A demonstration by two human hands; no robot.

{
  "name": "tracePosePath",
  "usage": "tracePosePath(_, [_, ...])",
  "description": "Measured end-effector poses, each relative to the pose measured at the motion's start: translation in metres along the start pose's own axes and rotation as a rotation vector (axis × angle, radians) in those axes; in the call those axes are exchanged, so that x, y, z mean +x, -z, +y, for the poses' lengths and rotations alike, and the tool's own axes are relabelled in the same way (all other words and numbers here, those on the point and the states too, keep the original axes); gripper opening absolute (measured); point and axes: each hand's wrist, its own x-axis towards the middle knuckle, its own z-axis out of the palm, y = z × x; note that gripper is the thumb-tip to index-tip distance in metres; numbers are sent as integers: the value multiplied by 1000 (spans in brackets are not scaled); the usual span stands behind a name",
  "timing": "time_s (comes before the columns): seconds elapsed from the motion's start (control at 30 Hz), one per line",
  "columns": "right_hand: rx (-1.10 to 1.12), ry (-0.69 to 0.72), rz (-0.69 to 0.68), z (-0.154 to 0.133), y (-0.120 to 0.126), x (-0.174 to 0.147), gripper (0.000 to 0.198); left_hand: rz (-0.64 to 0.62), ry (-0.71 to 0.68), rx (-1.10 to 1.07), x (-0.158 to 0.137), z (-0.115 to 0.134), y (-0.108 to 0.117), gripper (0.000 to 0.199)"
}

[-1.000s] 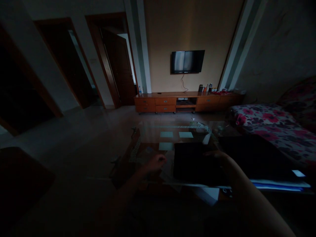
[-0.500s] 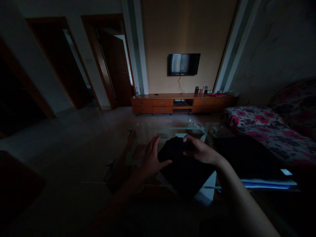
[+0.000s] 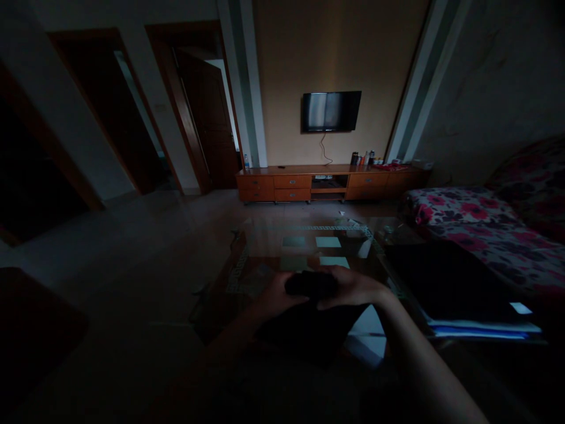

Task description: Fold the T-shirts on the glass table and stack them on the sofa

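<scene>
A piece of black cloth (image 3: 309, 333), perhaps a garment, lies over the near part of the glass table (image 3: 260, 241); its exact kind is lost in the dimness. My left hand (image 3: 279, 292) is closed around the left side of the cloth's bunched far end. On the opposite side of that bunch, my right hand (image 3: 351, 287) grips it with thumb and fingers. Some of the fingertips disappear into the dark fabric. White sheets (image 3: 368, 335) show beside the cloth, under my right forearm.
To the right rests a stack of dark folded cloth (image 3: 445, 282) with white and blue layers beneath. A flowered sofa (image 3: 468, 206) stands beyond it. Across the floor are a wooden TV cabinet (image 3: 293, 182) and a wall-mounted television (image 3: 331, 112).
Both hands have come down toward me and closed on the cloth's far end, which has been drawn nearer and bunched up. More of the tabletop shows behind it.
</scene>
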Motion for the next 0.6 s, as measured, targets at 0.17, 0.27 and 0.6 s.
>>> tracePosePath(0.17, [13,-29,-94,-6,5,0,38,-84,81,-20,-4,8,8,70])
tracePosePath(0.27, [137,-82,-44,3,17,-9,43,-317,149,-52,-9,9,26,76])
tracePosePath(0.6, [709,-414,360,39,31,-24,41,49,345,-491,5,-47,52,55])
